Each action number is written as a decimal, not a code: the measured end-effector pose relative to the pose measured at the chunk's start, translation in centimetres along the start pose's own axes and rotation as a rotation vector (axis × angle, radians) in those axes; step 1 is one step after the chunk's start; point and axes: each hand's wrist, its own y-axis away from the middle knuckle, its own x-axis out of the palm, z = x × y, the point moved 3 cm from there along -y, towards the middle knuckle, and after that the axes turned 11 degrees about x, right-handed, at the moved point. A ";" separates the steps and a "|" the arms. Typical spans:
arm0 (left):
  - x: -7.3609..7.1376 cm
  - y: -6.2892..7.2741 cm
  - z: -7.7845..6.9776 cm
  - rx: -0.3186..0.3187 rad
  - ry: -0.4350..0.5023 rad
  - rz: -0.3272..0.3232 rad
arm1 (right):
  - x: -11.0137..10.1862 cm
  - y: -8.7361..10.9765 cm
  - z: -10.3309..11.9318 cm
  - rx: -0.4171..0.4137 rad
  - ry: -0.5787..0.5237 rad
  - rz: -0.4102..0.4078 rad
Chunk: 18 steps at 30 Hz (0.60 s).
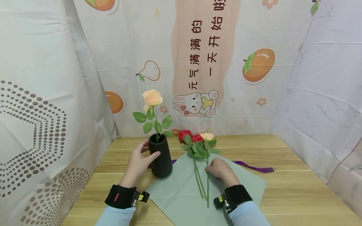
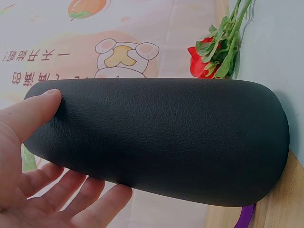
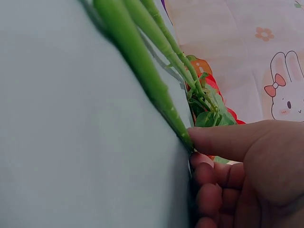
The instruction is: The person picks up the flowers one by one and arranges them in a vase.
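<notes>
Light-blue sleeves [image 1: 116, 217], two, lay nearest the head camera, each ending in a black fabric wristband [image 1: 120, 197] bearing a small camera.

Left hand [image 1: 139, 163]: thumb across the front and fingers on the far side, it gripped a tapered, matte-black vase [image 1: 161, 163] near the mouth. The vase stood on the table at the paper's left edge and held one peach rose with green leaves [image 1: 152, 98], upright.

Right hand [image 1: 222, 171]: thumb and forefinger pinched a slender green stem [image 1: 207, 188], rightmost of three; the other fingers were curled.

Around it: two red roses [image 1: 185, 136] and a second peach rose [image 1: 207, 136], lying with heads toward the backdrop, stems across a sheet of pale grey-green paper [image 1: 181, 188]. A purple ribbon [image 1: 264, 169] ran beneath the paper, emerging at right and behind the vase.

Outermost: a wood-grain table [image 1: 297, 188] and a pale fabric backdrop [image 1: 254, 31] printed with fruit, a rabbit and lettering.
</notes>
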 end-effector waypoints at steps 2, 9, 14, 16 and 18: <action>0.0 0.0 0.0 0.004 -0.003 -0.002 | -0.1 0.2 0.0 -0.004 0.001 -0.007; 0.0 0.0 0.2 0.009 -0.007 -0.005 | 0.0 0.0 0.0 -0.016 -0.003 -0.035; 0.1 -0.1 0.2 0.009 -0.006 -0.005 | 0.0 -0.1 0.0 -0.016 0.005 -0.043; 0.1 -0.1 0.2 0.010 -0.005 -0.004 | 0.0 0.0 0.0 -0.020 0.001 -0.048; 0.1 0.0 0.2 0.009 -0.003 -0.004 | -0.1 0.0 0.0 -0.025 -0.002 -0.050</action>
